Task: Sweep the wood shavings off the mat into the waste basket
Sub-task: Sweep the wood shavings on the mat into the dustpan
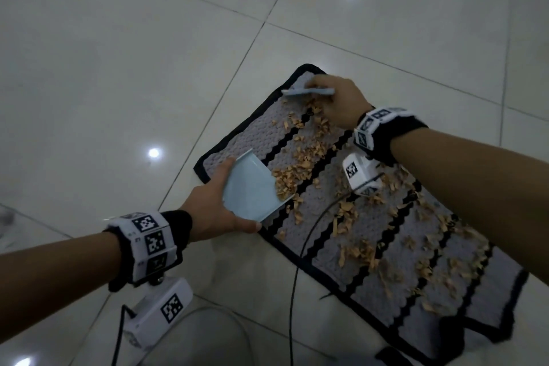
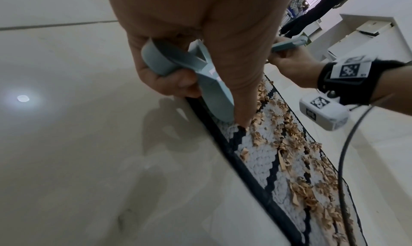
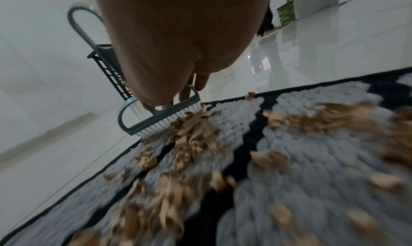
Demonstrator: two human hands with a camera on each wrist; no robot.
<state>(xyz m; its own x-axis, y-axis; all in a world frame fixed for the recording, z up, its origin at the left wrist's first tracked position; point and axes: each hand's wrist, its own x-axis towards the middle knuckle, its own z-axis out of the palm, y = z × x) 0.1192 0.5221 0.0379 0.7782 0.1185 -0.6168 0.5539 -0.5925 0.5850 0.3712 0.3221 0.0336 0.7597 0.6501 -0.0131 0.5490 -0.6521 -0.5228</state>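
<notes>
A grey mat (image 1: 214,159) with black zigzag stripes lies on the tiled floor, strewn with tan wood shavings (image 1: 300,163). My left hand (image 1: 217,205) grips a light blue dustpan (image 1: 249,190) by its loop handle (image 2: 156,61), and the pan's lip rests on the mat's near-left part. A small heap of shavings lies at that lip. My right hand (image 1: 335,101) holds a small blue brush (image 1: 306,92) at the mat's far corner. Its white bristles (image 3: 156,126) stand on the mat behind a clump of shavings (image 3: 191,131). The dustpan (image 3: 104,59) shows beyond the brush.
A black cable (image 1: 297,246) trails from the right wrist camera across the mat. Glossy tiles (image 1: 118,68) surround the mat. A green ribbed container (image 3: 286,13) stands far off near white furniture (image 2: 368,29). A pale rounded shape (image 1: 208,336) sits at the bottom edge.
</notes>
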